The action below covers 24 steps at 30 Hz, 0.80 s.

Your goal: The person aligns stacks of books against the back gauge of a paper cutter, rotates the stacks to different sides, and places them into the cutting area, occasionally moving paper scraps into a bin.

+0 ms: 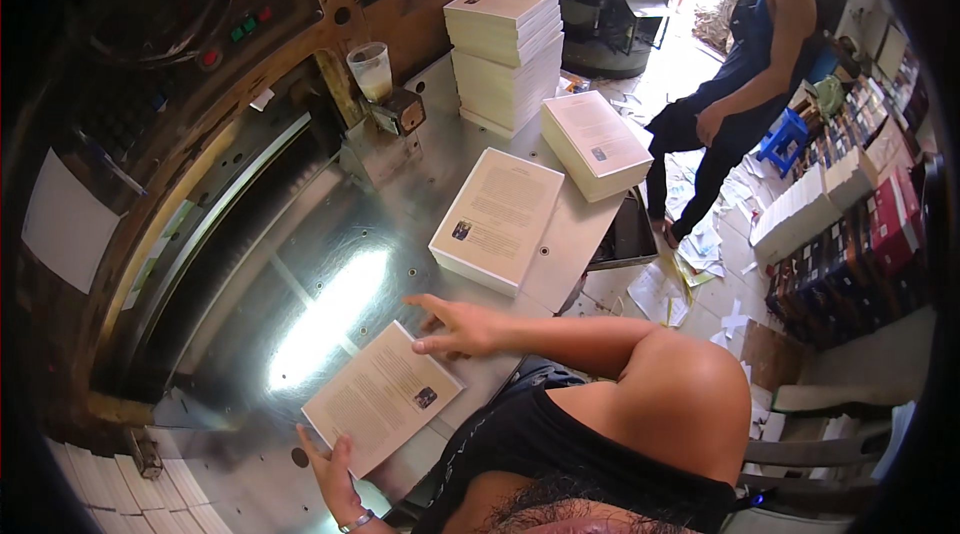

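Note:
A book (380, 399) with a beige, white-bordered cover, lines of print and a small dark photo lies tilted on the metal table close to me. At its near left corner, my left hand (338, 479) has its thumb on the cover and its fingers along the edge. My right hand (455, 329) is at the far corner, thumb touching the book and the other fingers stretched out past the edge over the table. Beyond it sits a thicker stack of matching books (497, 219). How thick the near book is does not show clearly.
The shiny metal table (300, 284) runs up to a dark machine slot at left. Farther back stand a tall book pile (505, 64), another stack (597, 144) and a plastic cup (371, 74). A person (750, 64) stands at right near a blue stool (783, 139) and scattered paper.

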Each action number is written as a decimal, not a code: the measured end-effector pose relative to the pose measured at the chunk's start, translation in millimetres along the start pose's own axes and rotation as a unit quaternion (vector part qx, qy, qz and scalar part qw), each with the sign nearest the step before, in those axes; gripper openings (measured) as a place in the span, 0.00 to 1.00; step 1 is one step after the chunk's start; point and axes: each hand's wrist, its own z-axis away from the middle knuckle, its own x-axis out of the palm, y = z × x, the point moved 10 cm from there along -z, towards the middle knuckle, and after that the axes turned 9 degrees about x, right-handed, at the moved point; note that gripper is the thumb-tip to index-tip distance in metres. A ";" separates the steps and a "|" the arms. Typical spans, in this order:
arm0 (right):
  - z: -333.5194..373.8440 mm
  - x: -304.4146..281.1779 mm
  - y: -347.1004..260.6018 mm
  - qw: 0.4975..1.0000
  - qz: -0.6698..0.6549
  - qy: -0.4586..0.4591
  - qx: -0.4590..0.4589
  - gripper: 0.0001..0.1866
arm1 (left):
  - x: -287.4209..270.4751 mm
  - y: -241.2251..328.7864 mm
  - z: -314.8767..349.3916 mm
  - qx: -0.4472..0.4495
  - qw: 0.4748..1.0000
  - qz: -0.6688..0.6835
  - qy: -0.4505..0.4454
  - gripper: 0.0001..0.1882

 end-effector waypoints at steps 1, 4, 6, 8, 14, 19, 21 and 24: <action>1.7 -5.0 -3.2 1.000 0.003 -0.002 0.013 0.48 | -1.2 1.8 -0.8 -0.004 1.000 -0.008 -0.004 0.56; -4.7 1.2 0.1 0.998 -0.031 -0.052 0.013 0.44 | -5.2 8.3 -6.4 -0.012 0.999 -0.048 -0.023 0.56; -21.9 12.6 7.3 0.992 -0.064 -0.104 -0.001 0.42 | -4.9 14.4 -5.2 -0.010 0.998 -0.058 -0.028 0.55; -36.3 28.7 10.9 0.984 -0.066 -0.158 -0.046 0.36 | -9.3 16.8 -5.3 -0.009 0.997 -0.069 -0.030 0.55; -56.3 77.0 -7.0 0.982 -0.085 -0.168 -0.007 0.31 | -120.2 37.9 57.5 0.131 0.913 -0.037 0.385 0.33; -77.2 102.0 -12.5 0.983 -0.041 -0.177 -0.033 0.33 | -66.1 1.9 115.0 0.122 0.852 -0.029 0.509 0.34; -77.6 132.1 -9.4 0.965 -0.071 -0.252 -0.036 0.31 | -38.1 -17.1 120.5 0.181 0.822 -0.035 0.539 0.38; -89.5 154.9 -23.4 0.967 -0.044 -0.237 -0.083 0.29 | -10.8 -12.9 128.8 0.192 0.810 -0.104 0.544 0.46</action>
